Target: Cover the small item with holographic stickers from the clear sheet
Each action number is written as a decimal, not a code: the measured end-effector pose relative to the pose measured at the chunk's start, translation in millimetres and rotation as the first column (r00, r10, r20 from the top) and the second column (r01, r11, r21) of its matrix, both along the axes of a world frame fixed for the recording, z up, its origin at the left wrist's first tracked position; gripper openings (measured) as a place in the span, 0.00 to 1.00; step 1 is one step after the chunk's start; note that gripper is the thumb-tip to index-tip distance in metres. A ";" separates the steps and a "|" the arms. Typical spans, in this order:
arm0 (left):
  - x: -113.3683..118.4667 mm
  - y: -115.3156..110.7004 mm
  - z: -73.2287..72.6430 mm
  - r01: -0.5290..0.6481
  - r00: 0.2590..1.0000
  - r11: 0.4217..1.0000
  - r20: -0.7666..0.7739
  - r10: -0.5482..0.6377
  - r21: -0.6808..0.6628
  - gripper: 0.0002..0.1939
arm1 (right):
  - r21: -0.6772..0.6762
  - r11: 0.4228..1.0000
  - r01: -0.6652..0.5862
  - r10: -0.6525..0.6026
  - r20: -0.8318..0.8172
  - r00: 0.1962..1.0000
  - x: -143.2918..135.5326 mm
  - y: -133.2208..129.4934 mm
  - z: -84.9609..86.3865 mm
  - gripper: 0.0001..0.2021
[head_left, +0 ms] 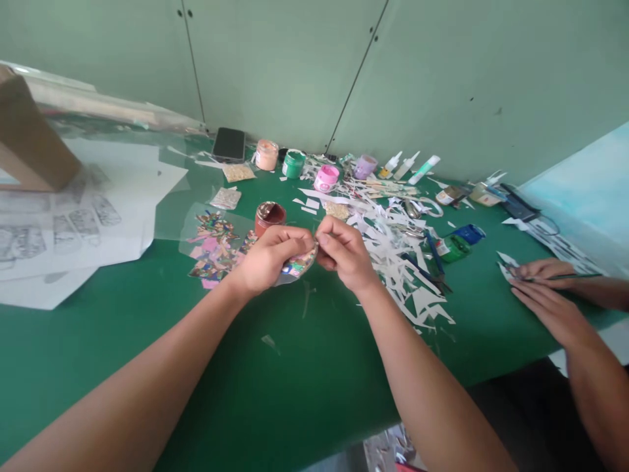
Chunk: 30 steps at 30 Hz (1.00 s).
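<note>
My left hand (275, 255) pinches a small, flat piece with a colourful pattern (297, 265), and clear film shows along its lower edge. Close against its upper right corner, my right hand (346, 252) has thumb and fingers pressed together; what lies between them is hidden. Left of my hands, a heap of colourful and pink cut-out pieces (213, 249) lies on a clear sheet. Just behind my left hand stands an open jar of reddish-brown paint (269, 216).
White paper scraps (393, 262) spread right of my hands among cutting tools. Paint jars, including a pink one (326, 177) and a green one (293, 164), line the back. Printed sheets (128, 229) and a cardboard box (37, 137) occupy the left. Another person's hands (545, 288) work at right.
</note>
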<state>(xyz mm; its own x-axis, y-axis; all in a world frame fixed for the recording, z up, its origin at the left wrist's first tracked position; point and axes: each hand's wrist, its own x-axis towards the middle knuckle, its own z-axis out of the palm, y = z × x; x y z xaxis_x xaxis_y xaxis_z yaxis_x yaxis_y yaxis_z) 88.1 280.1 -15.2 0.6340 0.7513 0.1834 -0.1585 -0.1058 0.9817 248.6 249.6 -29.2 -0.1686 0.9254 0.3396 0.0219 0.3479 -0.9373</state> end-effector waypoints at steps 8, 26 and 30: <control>4.3 -7.0 3.2 0.007 1.000 0.998 -0.013 -0.007 -0.064 0.16 | 0.019 0.999 -0.025 0.026 -0.019 0.999 3.4 -2.5 0.6 0.21; 5.5 5.9 -6.3 -0.158 0.959 0.967 0.201 0.198 -0.201 0.12 | 0.007 0.985 -0.175 0.175 -0.011 0.985 -8.6 -4.0 -8.9 0.18; 5.9 7.9 -9.5 -0.274 0.951 0.962 0.149 0.272 -0.006 0.17 | 0.028 0.998 0.061 -0.058 -0.094 0.994 -6.2 -0.8 -9.3 0.17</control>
<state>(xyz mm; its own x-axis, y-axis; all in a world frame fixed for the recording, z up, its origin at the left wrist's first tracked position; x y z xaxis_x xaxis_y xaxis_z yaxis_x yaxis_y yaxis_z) 94.0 288.0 -24.8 0.3704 0.8885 0.2708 -0.2636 -0.1790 0.9479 242.3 248.8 -38.5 -0.0799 0.9218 0.3793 -0.0429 0.3770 -0.9252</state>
